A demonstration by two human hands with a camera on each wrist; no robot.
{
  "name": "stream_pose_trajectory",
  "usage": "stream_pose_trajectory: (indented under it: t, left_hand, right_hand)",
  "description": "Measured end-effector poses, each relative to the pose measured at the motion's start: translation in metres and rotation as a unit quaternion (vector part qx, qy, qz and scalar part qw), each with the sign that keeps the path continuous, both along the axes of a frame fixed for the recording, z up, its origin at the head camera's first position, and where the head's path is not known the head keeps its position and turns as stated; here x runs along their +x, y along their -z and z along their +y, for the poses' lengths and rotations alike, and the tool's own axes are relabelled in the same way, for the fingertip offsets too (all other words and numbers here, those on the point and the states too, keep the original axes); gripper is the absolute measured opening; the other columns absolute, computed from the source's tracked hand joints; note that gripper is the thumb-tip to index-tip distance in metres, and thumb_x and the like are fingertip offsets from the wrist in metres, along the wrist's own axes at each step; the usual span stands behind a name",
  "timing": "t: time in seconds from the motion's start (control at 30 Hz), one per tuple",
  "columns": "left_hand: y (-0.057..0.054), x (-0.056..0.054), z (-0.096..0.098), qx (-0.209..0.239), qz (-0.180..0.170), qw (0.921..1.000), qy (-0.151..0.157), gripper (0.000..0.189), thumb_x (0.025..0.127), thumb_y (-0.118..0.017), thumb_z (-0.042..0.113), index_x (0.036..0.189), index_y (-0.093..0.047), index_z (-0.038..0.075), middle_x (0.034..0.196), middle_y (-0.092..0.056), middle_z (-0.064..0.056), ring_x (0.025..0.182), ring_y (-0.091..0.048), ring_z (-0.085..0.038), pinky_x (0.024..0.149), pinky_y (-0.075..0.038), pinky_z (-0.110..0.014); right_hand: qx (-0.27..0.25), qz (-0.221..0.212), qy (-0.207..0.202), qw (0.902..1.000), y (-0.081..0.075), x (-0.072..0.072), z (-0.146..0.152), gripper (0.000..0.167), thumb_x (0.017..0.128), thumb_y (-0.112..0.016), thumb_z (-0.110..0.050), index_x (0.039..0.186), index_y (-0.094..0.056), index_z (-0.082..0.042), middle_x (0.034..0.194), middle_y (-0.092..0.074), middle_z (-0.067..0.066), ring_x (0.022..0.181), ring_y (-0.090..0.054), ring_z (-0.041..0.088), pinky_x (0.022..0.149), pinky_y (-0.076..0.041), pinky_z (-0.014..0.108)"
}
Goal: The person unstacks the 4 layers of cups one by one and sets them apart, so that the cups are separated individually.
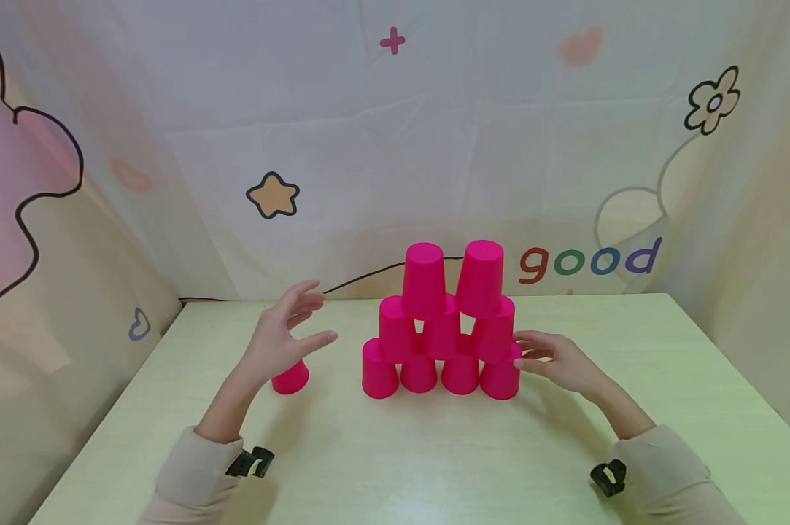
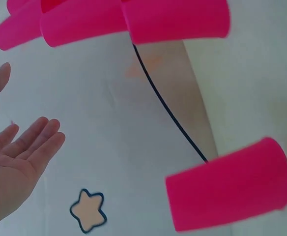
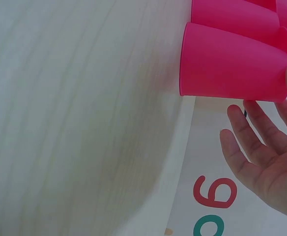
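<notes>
Pink cups stand upside down in a stepped stack: several in the bottom row, three above, and two on top. Apart to the left is a single upside-down pink cup, its upper part hidden behind my left hand in the head view. That hand is raised with fingers spread and holds nothing; the left wrist view shows the lone cup away from the fingers. My right hand is beside the stack's lower right cup, fingers loosely extended, thumb tip right at the cup's base end.
The pale table reaches back to a printed cloth backdrop, which also hangs along both sides. A black band is on the left wrist and another black band on the right.
</notes>
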State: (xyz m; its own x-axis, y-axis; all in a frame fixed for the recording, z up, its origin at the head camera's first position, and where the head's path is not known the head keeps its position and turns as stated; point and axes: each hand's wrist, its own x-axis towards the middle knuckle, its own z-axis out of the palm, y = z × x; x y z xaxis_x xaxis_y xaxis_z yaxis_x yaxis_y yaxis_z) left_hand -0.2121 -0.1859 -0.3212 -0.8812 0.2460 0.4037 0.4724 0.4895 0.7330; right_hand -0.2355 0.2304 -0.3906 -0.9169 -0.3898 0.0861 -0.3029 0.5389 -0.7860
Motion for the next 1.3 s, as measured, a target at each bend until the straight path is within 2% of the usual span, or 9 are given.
stream_pose_trajectory:
  t: [0.17, 0.6, 0.8, 1.07, 1.3]
  left_hand:
    - [-0.006, -0.002, 0.017, 0.018, 0.018, 0.9994, 0.025, 0.070, 0.076, -0.073, 0.009, 0.135, -0.036, 0.007, 0.124, -0.052, -0.013, 0.114, -0.050, -0.025, 0.095, -0.041, -0.039]
    - [-0.013, -0.017, 0.066, 0.076, 0.038, 0.9951, 0.051, 0.066, 0.077, -0.072, 0.010, 0.134, -0.040, 0.005, 0.125, -0.053, -0.013, 0.114, -0.051, -0.024, 0.093, -0.043, -0.036]
    - [-0.013, -0.024, 0.087, 0.100, 0.026, 0.9936, 0.046, 0.066, 0.078, -0.071, 0.012, 0.135, -0.039, 0.007, 0.124, -0.052, -0.012, 0.113, -0.051, -0.023, 0.093, -0.043, -0.036]
    - [-0.017, -0.028, 0.107, 0.118, -0.015, 0.9928, 0.015, 0.066, 0.078, -0.071, 0.020, 0.134, -0.041, 0.007, 0.125, -0.052, -0.009, 0.112, -0.050, -0.021, 0.093, -0.043, -0.034]
    - [-0.016, -0.030, 0.118, 0.113, -0.030, 0.9929, 0.022, 0.066, 0.076, -0.072, 0.023, 0.133, -0.042, 0.010, 0.119, -0.054, -0.005, 0.108, -0.051, -0.018, 0.090, -0.044, -0.034]
  right_hand:
    - [-0.003, -0.005, 0.001, 1.0000, -0.001, 0.001, 0.000, 0.053, 0.085, -0.064, -0.019, 0.129, -0.044, 0.004, 0.118, -0.055, 0.021, 0.100, -0.056, 0.033, 0.079, -0.051, 0.038]
    - [-0.007, -0.007, -0.005, 0.9999, -0.001, 0.002, 0.001, 0.053, 0.086, -0.063, -0.019, 0.129, -0.044, 0.005, 0.118, -0.054, 0.022, 0.100, -0.056, 0.034, 0.079, -0.051, 0.038]
    - [-0.011, -0.006, -0.009, 0.9999, -0.002, 0.002, 0.001, 0.053, 0.086, -0.063, -0.019, 0.129, -0.043, 0.005, 0.119, -0.054, 0.022, 0.101, -0.056, 0.034, 0.079, -0.051, 0.037]
    - [-0.021, -0.007, -0.012, 0.9997, -0.003, 0.003, 0.001, 0.053, 0.086, -0.063, -0.018, 0.129, -0.043, 0.006, 0.119, -0.053, 0.023, 0.101, -0.055, 0.034, 0.079, -0.051, 0.038]
    - [-0.015, -0.006, -0.006, 0.9999, -0.001, 0.003, 0.000, 0.052, 0.086, -0.063, -0.019, 0.129, -0.044, 0.005, 0.118, -0.054, 0.022, 0.100, -0.056, 0.034, 0.079, -0.051, 0.038]
